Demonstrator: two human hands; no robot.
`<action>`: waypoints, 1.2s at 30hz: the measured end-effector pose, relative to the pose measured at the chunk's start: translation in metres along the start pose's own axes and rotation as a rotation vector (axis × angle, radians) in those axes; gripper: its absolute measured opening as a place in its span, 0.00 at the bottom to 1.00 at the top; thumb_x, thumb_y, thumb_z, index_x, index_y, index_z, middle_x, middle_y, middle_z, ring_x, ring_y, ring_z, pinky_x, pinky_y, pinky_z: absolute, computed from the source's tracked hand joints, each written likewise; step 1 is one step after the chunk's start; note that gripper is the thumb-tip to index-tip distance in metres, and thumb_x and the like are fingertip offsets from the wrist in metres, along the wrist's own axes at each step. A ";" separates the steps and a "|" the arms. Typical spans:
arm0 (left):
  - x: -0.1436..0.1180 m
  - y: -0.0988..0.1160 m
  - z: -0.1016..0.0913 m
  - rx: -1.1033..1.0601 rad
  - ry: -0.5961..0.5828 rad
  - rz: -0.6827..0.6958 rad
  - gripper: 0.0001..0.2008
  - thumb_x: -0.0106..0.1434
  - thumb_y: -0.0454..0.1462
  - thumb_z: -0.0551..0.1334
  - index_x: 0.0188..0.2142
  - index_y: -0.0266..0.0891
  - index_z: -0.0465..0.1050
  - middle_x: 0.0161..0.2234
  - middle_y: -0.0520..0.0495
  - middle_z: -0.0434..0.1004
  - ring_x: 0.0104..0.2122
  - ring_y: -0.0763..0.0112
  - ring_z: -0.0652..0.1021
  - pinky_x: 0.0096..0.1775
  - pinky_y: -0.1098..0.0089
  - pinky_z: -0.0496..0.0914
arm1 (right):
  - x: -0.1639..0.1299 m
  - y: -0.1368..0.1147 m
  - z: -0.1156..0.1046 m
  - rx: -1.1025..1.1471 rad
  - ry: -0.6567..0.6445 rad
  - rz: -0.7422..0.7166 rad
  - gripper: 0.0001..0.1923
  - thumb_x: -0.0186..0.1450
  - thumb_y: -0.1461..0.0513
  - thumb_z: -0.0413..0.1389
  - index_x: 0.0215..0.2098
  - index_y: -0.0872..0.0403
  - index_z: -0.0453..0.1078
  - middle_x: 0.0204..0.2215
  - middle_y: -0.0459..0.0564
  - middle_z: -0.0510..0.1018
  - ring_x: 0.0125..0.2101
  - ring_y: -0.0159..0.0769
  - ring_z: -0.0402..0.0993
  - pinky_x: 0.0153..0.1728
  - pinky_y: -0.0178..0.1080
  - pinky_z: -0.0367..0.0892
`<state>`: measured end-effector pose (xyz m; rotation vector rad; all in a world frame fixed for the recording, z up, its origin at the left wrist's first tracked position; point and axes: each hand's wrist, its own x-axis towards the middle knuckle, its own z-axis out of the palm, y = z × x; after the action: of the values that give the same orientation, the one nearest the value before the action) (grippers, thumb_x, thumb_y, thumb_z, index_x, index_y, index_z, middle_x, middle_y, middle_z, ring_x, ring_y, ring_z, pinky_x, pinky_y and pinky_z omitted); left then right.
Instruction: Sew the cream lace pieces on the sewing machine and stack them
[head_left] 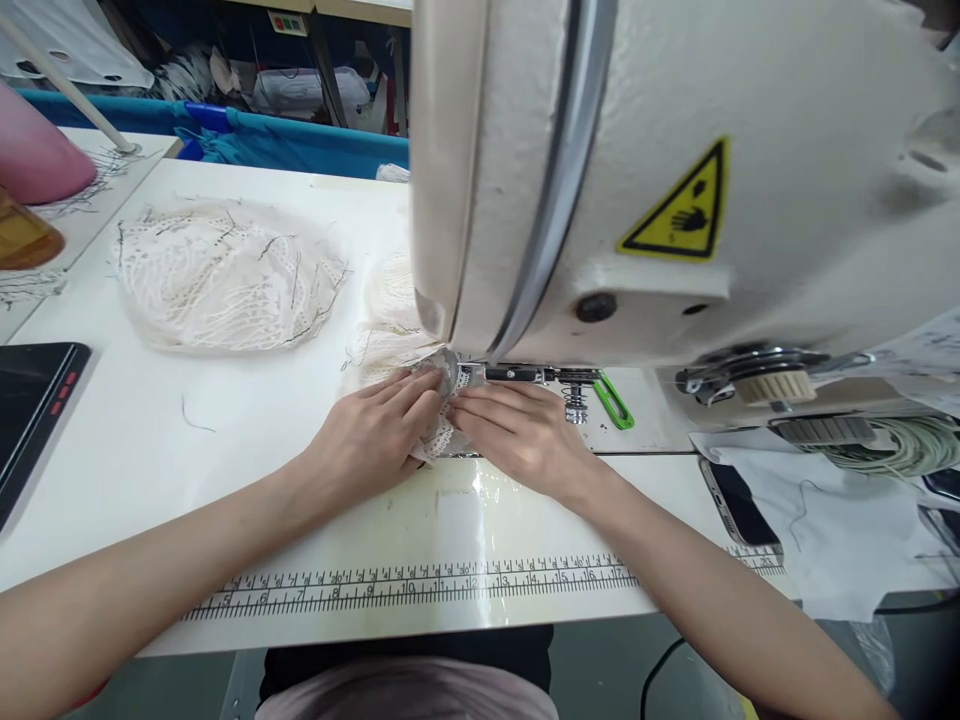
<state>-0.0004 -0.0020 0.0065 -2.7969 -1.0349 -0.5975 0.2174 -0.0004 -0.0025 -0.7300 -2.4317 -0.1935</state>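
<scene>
A white sewing machine (480, 180) stands over the table, and a piece of cream lace (439, 432) lies at its needle area. My left hand (386, 420) is closed on the lace from the left, fingers bent over it and fingertips close to the presser foot (450, 368). From the right, my right hand (525, 430) has its fingers pressed together, their tips on the lace edge beside the foot. More gathered lace (391, 300) runs back behind my left hand, partly hidden by the machine head. The needle point itself is hard to make out.
A bundle of lace (232, 275) with loose dark threads lies at left, near a black device (37, 410). Right of the needle area is a green thread snipper (613, 402). A phone (739, 500) and white cloth (832, 530) lie at right. A printed ruler (405, 585) lines the front edge.
</scene>
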 end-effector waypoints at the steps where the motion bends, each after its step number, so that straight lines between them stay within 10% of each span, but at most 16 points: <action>1: 0.000 0.000 0.000 0.001 -0.008 0.000 0.14 0.56 0.26 0.55 0.42 0.31 0.71 0.51 0.36 0.77 0.49 0.59 0.79 0.53 0.60 0.74 | 0.000 0.000 -0.001 -0.004 -0.004 0.007 0.10 0.64 0.71 0.55 0.42 0.55 0.73 0.43 0.44 0.82 0.48 0.30 0.76 0.50 0.37 0.73; 36: -0.002 -0.001 0.009 -0.030 -0.058 -0.003 0.23 0.66 0.35 0.56 0.60 0.34 0.67 0.59 0.38 0.69 0.60 0.52 0.68 0.56 0.55 0.71 | -0.002 0.015 -0.008 0.013 -0.106 0.209 0.10 0.68 0.67 0.51 0.39 0.53 0.75 0.39 0.47 0.81 0.37 0.33 0.77 0.38 0.36 0.72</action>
<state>0.0001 -0.0007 -0.0025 -2.8551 -1.0493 -0.5391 0.2310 0.0093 0.0022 -1.0050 -2.4312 -0.0577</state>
